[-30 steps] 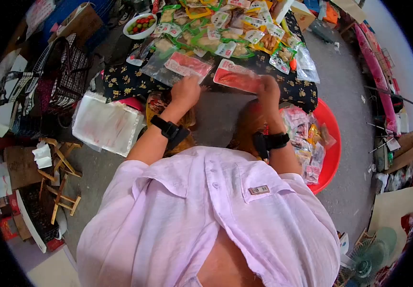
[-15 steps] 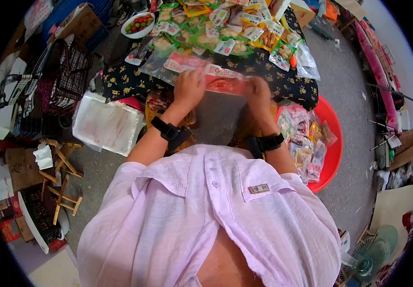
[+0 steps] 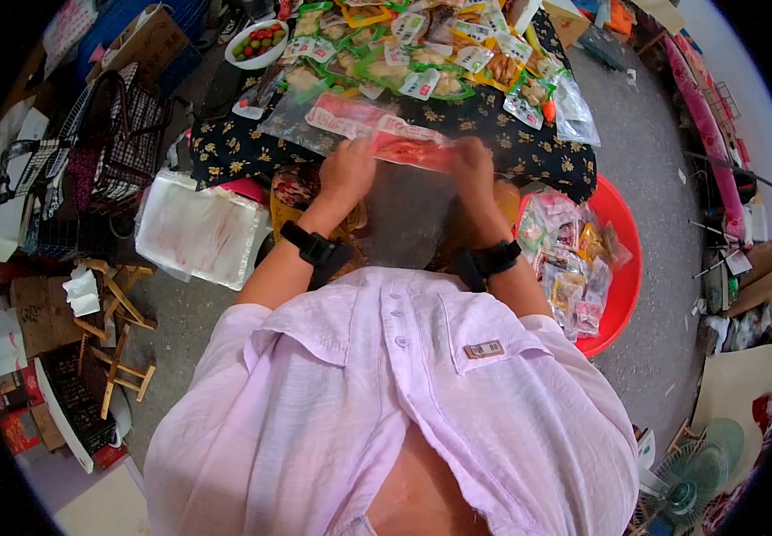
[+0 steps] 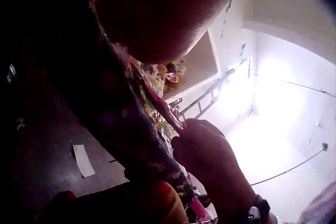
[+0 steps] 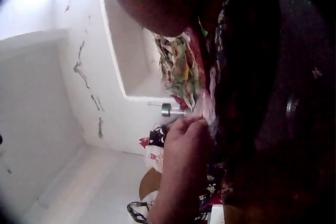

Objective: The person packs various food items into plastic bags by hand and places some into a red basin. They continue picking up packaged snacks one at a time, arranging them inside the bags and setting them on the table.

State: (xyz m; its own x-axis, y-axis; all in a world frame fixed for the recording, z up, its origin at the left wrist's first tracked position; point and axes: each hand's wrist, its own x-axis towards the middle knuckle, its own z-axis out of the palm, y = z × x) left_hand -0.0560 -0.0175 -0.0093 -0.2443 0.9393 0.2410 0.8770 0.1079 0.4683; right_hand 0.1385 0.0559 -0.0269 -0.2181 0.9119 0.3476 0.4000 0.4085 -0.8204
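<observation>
In front of me are two flat red-and-white printed food packets. The right-hand packet (image 3: 415, 151) spans the gap between my hands, and its left end overlaps the other packet (image 3: 339, 114). My left hand (image 3: 348, 171) pinches the near edge where the packets meet. At the far end, my right hand (image 3: 474, 175) grips the right-hand packet between thumb and fingers. A clear plastic bag (image 3: 288, 128) spreads under the left packet. The left wrist view shows the right hand (image 4: 207, 153) holding a packet's edge; the left hand (image 5: 184, 137) pinches thin film in the right wrist view.
Many food pouches (image 3: 422, 67) cover the far part of the flowered black cloth (image 3: 234, 147). A white bowl (image 3: 257, 45) of red and green fruit stands far left. Clear bags (image 3: 203, 228) lie at left. A red basin (image 3: 625, 286) of small packets stands at right.
My right hand has moved left with its packet, bringing that packet's left end against the other one. The left hand has shifted only slightly.
</observation>
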